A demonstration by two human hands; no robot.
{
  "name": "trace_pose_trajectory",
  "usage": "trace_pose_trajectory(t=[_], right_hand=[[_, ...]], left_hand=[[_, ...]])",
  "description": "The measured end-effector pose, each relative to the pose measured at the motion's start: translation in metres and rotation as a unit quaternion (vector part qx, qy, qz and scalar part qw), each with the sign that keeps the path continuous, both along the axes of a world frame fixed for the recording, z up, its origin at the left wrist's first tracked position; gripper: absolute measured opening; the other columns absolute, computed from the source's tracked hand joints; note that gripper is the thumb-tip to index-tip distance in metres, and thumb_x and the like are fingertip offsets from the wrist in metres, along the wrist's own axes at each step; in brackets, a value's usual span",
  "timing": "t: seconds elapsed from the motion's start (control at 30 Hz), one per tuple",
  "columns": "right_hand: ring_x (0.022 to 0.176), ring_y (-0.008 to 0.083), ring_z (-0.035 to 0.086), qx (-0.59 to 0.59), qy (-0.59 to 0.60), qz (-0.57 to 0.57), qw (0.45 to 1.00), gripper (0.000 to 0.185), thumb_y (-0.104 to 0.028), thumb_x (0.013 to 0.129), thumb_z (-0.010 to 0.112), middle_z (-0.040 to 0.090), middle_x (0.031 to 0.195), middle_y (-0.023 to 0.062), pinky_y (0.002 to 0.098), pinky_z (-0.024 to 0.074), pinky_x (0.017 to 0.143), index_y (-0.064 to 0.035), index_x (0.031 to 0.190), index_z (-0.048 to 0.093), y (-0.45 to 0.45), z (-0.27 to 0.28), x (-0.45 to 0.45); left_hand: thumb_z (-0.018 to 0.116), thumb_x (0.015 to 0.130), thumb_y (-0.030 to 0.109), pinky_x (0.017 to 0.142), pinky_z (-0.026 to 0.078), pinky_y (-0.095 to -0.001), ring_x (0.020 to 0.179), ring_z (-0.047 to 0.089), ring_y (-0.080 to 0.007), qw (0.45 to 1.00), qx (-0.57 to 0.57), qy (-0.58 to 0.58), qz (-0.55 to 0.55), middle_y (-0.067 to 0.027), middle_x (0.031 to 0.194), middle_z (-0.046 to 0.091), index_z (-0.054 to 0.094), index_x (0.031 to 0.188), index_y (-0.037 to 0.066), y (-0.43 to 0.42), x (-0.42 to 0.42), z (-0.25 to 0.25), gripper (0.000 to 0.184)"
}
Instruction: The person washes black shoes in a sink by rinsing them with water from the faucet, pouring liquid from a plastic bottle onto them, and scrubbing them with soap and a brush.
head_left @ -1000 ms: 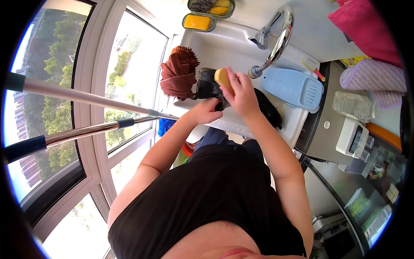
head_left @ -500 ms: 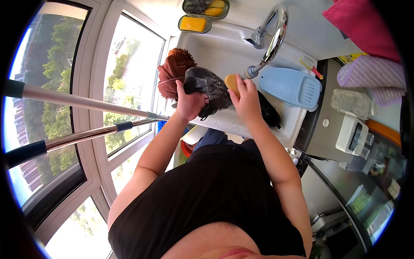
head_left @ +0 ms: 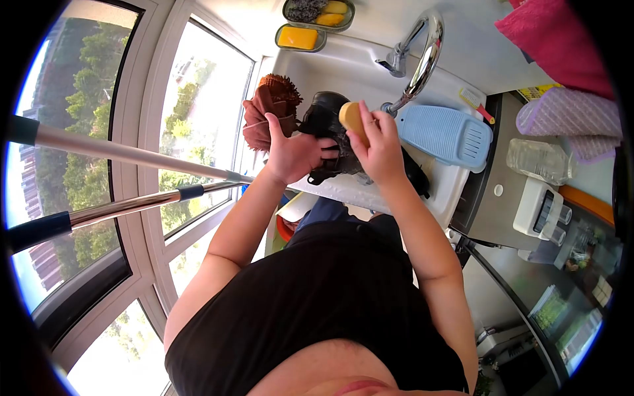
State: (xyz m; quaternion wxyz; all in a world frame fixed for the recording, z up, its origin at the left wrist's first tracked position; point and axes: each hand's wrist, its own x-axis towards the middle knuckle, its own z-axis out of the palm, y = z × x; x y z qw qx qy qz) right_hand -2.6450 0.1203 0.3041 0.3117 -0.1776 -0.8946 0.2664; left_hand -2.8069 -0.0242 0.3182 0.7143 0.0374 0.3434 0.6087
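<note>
A wet black shoe [head_left: 323, 113] is over the near part of the white sink [head_left: 356, 59]. My left hand [head_left: 295, 156] is at its left side, thumb stretched out and away, with the other fingers reaching into or behind the shoe's opening. In my right hand [head_left: 382, 145] is a brush with a tan back [head_left: 353, 121], held against the shoe's right side; its bristles are hidden. A second black shoe [head_left: 415, 173] lies to the right, partly behind my right forearm. Brown cloth [head_left: 264, 115] hangs at the sink's left edge.
The chrome faucet [head_left: 429, 59] arches over the sink. A light blue washboard [head_left: 446, 134] and a red-handled brush [head_left: 485, 113] lie on the right. Yellow soap [head_left: 297, 38] sits in a dish at the back left. Two poles [head_left: 142, 155] cross the window side.
The shoe has turned and shifted right since half a second ago. My left hand has moved slightly right, its thumb now off the shoe. My right hand has risen slightly with the brush.
</note>
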Motion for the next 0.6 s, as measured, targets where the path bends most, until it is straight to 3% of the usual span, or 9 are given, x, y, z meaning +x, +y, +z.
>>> trace_pose_trajectory(t=[0.03, 0.1, 0.17, 0.23, 0.3, 0.43, 0.5, 0.53, 0.6], right_hand=[[0.094, 0.0305, 0.056, -0.018, -0.004, -0.044, 0.999, 0.066, -0.023, 0.087, 0.076, 0.054, 0.105, 0.0131, 0.0417, 0.0488, 0.087, -0.0025, 0.145, 0.052, 0.004, -0.004, 0.000], [0.095, 0.0306, 0.057, -0.040, -0.014, -0.019, 0.999, 0.065, -0.022, 0.087, 0.076, 0.054, 0.105, 0.0129, 0.0416, 0.0495, 0.087, -0.0020, 0.145, 0.052, -0.005, 0.012, -0.002], [0.094, 0.0312, 0.056, 0.044, 0.009, 0.109, 0.993, 0.064, -0.020, 0.088, 0.075, 0.055, 0.105, 0.0139, 0.0420, 0.0499, 0.086, -0.0010, 0.145, 0.051, -0.017, 0.023, -0.004], [0.092, 0.0319, 0.056, 0.062, -0.002, 0.112, 0.992, 0.063, -0.020, 0.088, 0.074, 0.055, 0.104, 0.0152, 0.0426, 0.0498, 0.084, -0.0004, 0.143, 0.052, -0.002, 0.020, -0.008], [0.092, 0.0317, 0.056, -0.011, -0.023, -0.025, 0.999, 0.063, -0.024, 0.088, 0.074, 0.055, 0.104, 0.0154, 0.0418, 0.0494, 0.085, -0.0012, 0.143, 0.052, 0.012, 0.013, -0.013], [0.093, 0.0324, 0.056, 0.037, -0.016, 0.143, 0.989, 0.060, -0.021, 0.089, 0.072, 0.054, 0.101, 0.0143, 0.0435, 0.0488, 0.083, 0.0007, 0.142, 0.052, -0.015, 0.034, -0.010], [0.095, 0.0316, 0.057, 0.005, -0.059, 0.016, 0.998, 0.063, -0.024, 0.088, 0.073, 0.054, 0.101, 0.0133, 0.0430, 0.0491, 0.085, -0.0005, 0.143, 0.052, 0.008, 0.018, -0.013], [0.094, 0.0317, 0.057, -0.046, -0.062, -0.033, 0.996, 0.061, -0.024, 0.088, 0.074, 0.055, 0.101, 0.0136, 0.0422, 0.0495, 0.085, -0.0005, 0.141, 0.054, 0.017, 0.012, -0.013], [0.093, 0.0321, 0.058, -0.019, -0.043, 0.049, 0.998, 0.059, -0.024, 0.088, 0.073, 0.055, 0.100, 0.0141, 0.0422, 0.0498, 0.084, 0.0003, 0.139, 0.055, -0.006, 0.024, -0.011]], left_hand=[[0.005, 0.063, 0.106, 0.110, 0.036, -0.0416, 0.127, 0.053, -0.0357, 0.996, -0.050, -0.066, 0.035, -0.0278, 0.140, 0.054, 0.033, 0.150, -0.013, 0.000, 0.000, 0.004, 0.150], [0.009, 0.068, 0.104, 0.110, 0.036, -0.0455, 0.128, 0.052, -0.0382, 0.997, -0.036, -0.064, 0.022, -0.0285, 0.143, 0.052, 0.031, 0.154, -0.005, -0.004, -0.002, -0.012, 0.140], [0.013, 0.078, 0.098, 0.111, 0.035, -0.0502, 0.133, 0.050, -0.0407, 0.999, -0.038, -0.010, -0.023, -0.0275, 0.145, 0.051, 0.029, 0.155, -0.003, -0.007, -0.006, -0.025, 0.128], [0.023, 0.099, 0.071, 0.109, 0.038, -0.0514, 0.122, 0.059, -0.0394, 0.997, -0.001, -0.076, 0.010, -0.0219, 0.137, 0.060, 0.040, 0.152, 0.008, -0.005, 0.000, -0.025, 0.083], [0.026, 0.103, 0.062, 0.108, 0.038, -0.0519, 0.118, 0.062, -0.0394, 0.986, 0.065, -0.151, -0.041, -0.0184, 0.136, 0.062, 0.044, 0.148, 0.013, -0.008, -0.004, -0.030, 0.069], [0.031, 0.102, 0.063, 0.107, 0.039, -0.0520, 0.114, 0.063, -0.0387, 0.996, -0.029, -0.070, 0.056, -0.0157, 0.132, 0.064, 0.047, 0.144, 0.011, -0.015, 0.006, -0.043, 0.068], [0.027, 0.104, 0.063, 0.107, 0.041, -0.0493, 0.118, 0.061, -0.0353, 0.985, 0.102, -0.138, -0.023, -0.0130, 0.130, 0.064, 0.048, 0.144, 0.010, -0.018, 0.003, -0.043, 0.069], [0.027, 0.103, 0.064, 0.110, 0.040, -0.0501, 0.121, 0.060, -0.0343, 0.997, 0.046, -0.048, -0.028, -0.0114, 0.134, 0.062, 0.047, 0.146, 0.011, -0.017, 0.007, -0.034, 0.071], [0.029, 0.102, 0.066, 0.109, 0.039, -0.0496, 0.124, 0.058, -0.0351, 0.999, 0.022, -0.044, 0.011, -0.0150, 0.138, 0.059, 0.045, 0.148, 0.011, -0.016, 0.005, -0.033, 0.073]])
